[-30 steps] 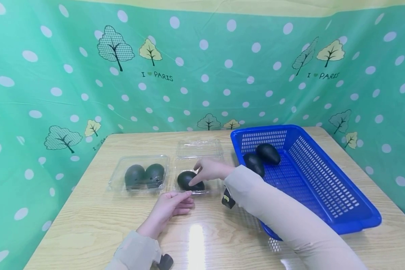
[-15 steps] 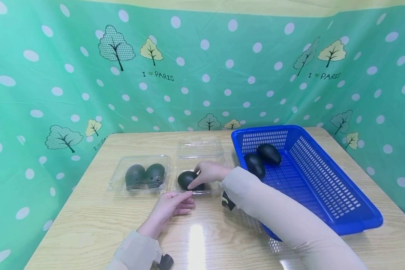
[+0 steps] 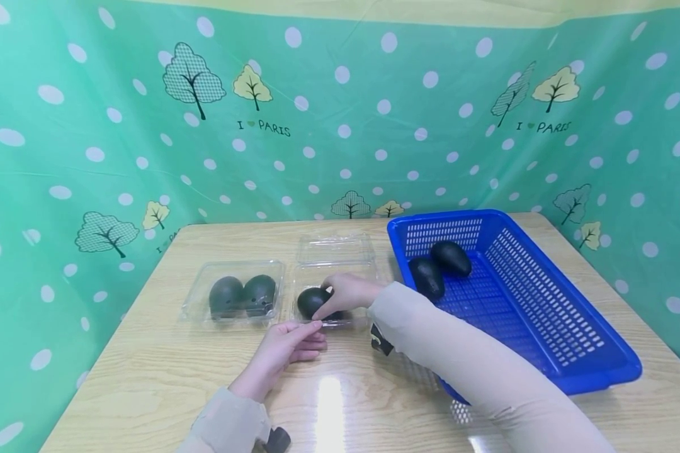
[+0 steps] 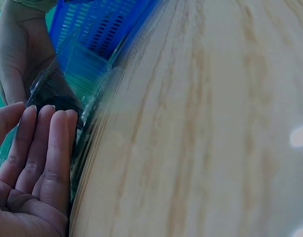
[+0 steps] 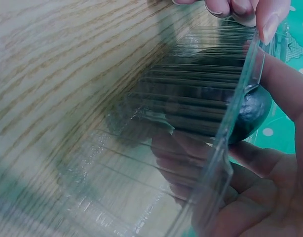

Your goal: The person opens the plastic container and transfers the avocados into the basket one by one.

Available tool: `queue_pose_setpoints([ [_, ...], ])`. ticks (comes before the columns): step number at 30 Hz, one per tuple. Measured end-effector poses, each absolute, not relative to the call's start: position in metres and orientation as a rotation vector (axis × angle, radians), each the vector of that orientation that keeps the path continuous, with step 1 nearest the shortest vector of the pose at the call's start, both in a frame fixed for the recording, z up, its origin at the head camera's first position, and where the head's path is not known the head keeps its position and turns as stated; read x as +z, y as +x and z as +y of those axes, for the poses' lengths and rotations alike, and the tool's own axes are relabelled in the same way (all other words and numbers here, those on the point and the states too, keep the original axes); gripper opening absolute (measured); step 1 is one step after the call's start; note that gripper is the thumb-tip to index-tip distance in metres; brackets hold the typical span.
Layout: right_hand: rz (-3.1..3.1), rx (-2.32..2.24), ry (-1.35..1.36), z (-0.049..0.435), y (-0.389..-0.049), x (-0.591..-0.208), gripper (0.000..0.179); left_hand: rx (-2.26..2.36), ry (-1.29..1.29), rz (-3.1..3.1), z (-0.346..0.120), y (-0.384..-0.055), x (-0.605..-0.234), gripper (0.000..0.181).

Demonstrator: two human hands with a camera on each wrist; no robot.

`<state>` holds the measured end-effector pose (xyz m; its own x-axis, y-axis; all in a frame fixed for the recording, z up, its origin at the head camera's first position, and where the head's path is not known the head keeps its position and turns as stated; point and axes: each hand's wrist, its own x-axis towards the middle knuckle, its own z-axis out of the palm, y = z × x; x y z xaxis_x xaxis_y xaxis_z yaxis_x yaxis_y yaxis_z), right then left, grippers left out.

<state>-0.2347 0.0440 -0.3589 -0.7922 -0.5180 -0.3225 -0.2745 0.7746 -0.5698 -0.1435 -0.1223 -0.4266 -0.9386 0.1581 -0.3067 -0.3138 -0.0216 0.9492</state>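
Observation:
A dark avocado (image 3: 313, 303) lies in the left half of an open clear plastic clamshell box (image 3: 335, 272), whose lid is folded back. My right hand (image 3: 345, 294) reaches into the box and holds this avocado, covering its right part. At the box's front rim, my left hand (image 3: 288, 347) pinches the edge near its left part. The right wrist view has the left thumb (image 5: 271, 24) on the rim, with other fingers outside the wall. Through the clear ribbed side shows the avocado (image 5: 252, 112), with right-hand fingers beneath and beside it.
Left of the open box stands a closed clear clamshell (image 3: 204, 277) with two avocados (image 3: 259, 292) inside. A blue perforated basket (image 3: 549, 277) on the right holds two more avocados (image 3: 451, 258). Behind the wooden table (image 3: 147, 377) hangs a green dotted curtain (image 3: 374, 151).
My right hand has shifted slightly to the left, its thumb tip lower and nearer the front rim. The left hand has stayed in place.

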Motion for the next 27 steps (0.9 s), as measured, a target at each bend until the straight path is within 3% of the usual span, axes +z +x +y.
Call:
queue_pose_setpoints([
  [27, 2.519, -0.748, -0.618, 0.0420, -0.2347, -0.3601, 0.068, 2.034, -0.203, 1.960, -0.1191, -0.1462, -0.4319, 0.041],
])
